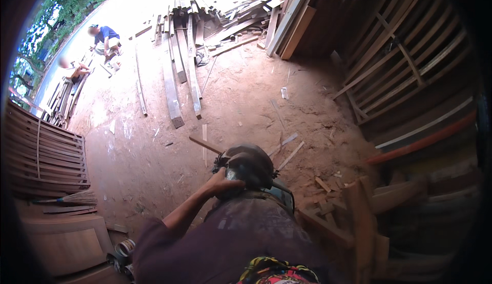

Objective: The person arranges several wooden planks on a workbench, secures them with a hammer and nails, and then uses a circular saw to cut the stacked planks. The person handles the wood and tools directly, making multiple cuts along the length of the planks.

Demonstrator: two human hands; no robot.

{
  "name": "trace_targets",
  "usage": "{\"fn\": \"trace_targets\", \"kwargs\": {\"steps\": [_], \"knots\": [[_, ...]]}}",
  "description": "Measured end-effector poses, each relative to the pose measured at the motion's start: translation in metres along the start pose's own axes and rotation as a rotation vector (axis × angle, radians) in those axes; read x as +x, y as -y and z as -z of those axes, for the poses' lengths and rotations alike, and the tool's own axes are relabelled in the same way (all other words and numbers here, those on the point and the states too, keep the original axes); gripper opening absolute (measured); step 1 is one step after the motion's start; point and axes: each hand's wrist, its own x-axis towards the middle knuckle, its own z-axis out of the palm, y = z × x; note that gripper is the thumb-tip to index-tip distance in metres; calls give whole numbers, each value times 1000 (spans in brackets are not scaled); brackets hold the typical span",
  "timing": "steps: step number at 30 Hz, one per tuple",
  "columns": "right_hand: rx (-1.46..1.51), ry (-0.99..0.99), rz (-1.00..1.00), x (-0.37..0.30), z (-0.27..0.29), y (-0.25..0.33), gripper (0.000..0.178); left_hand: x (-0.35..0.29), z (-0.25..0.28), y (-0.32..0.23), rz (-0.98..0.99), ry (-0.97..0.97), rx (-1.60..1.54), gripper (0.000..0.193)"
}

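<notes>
Just in front of my body is a dark, round-topped machine [248,163] that looks like a power tool; its exact kind is hard to make out. My left hand [221,182] is closed on its near left side, around a greyish part. A thin wooden strip [205,143] sticks out from the machine toward the far left; its other end is hidden. On the machine's right, a teal part [282,194] shows beside my dark shirt. My right hand is not visible.
Long timber boards [171,89] lie ahead beside a scrap-wood pile [241,22]. Slatted wooden frames [46,150] stand left, others [405,53] right. A broom [77,198] and panel door [66,245] lie lower left. Offcuts [323,184] are at right. Two people [106,38] sit far left.
</notes>
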Motion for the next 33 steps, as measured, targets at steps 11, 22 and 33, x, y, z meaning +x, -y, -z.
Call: {"fn": "trace_targets", "kwargs": {"steps": [11, 22, 33], "knots": [[64, -36, 40, 123, -28, 35, 61, 64, 57, 19, 30, -26, -174, 85], [411, -234, -104, 275, 6, 194, 55, 144, 65, -123, -11, -140, -288, 58], [870, -251, 272, 302, 135, 358, 47, 250, 62, -254, 55, -72, 241, 109]]}}
